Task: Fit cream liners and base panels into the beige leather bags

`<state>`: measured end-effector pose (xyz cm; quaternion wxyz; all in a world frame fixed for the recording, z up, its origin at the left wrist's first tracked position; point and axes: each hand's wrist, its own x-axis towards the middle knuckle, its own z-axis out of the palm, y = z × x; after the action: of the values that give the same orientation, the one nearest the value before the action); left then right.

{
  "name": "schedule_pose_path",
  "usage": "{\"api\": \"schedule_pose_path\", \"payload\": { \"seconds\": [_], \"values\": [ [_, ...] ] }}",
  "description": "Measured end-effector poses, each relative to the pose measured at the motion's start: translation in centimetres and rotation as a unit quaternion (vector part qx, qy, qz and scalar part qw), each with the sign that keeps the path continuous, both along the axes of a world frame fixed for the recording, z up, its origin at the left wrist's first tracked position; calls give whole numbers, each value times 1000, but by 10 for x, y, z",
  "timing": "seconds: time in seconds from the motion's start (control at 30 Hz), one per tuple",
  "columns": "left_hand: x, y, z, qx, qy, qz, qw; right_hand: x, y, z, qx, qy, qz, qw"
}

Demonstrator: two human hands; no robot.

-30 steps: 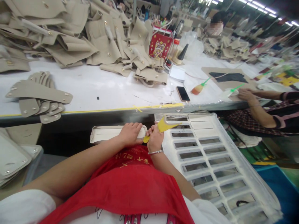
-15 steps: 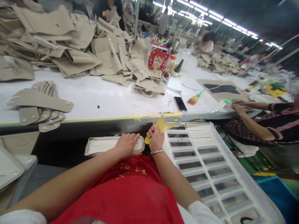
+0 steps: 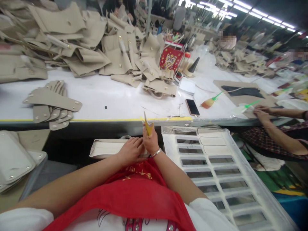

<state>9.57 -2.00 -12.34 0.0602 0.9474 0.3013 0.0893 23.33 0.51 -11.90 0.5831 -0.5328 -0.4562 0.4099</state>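
A long, narrow cream bag piece lies sideways at my lap, just below the table edge. My left hand grips its right end, fingers curled over the top. Close against it, my right hand is closed around a yellow tool with a flared, notched end that points up. The tool's lower part is hidden in my fist, over the right end of the bag piece. I cannot tell whether the tool touches the piece.
Beige bag parts are heaped along the table. Stacked straps overhang its left edge. A phone and a glue bottle lie to the right. A slatted white rack stands beside me; a co-worker's hands are beyond it.
My right hand has moved left to the end of the bag piece, and the yellow tool has turned from pointing right to upright. My left hand keeps its hold.
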Motion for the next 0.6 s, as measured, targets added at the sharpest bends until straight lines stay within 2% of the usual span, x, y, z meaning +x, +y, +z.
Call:
{"api": "schedule_pose_path", "payload": {
  "seconds": [0.13, 0.33, 0.47, 0.6],
  "values": [
    [-3, -1, -7, 28, -41, 20, 999, 8, 15, 7, -71, 135, 40, 987],
    [-1, 1, -11, 20, -78, 12, 997, 9, 29, 8, -65, 268, 101, 956],
    [-2, 3, -12, 8, -103, 13, 995, 6, 29, 4, -71, 266, 136, 952],
    [-3, 4, -16, -6, -109, 9, 994, 4, 18, -2, -55, 168, 116, 977]
  ]
}}
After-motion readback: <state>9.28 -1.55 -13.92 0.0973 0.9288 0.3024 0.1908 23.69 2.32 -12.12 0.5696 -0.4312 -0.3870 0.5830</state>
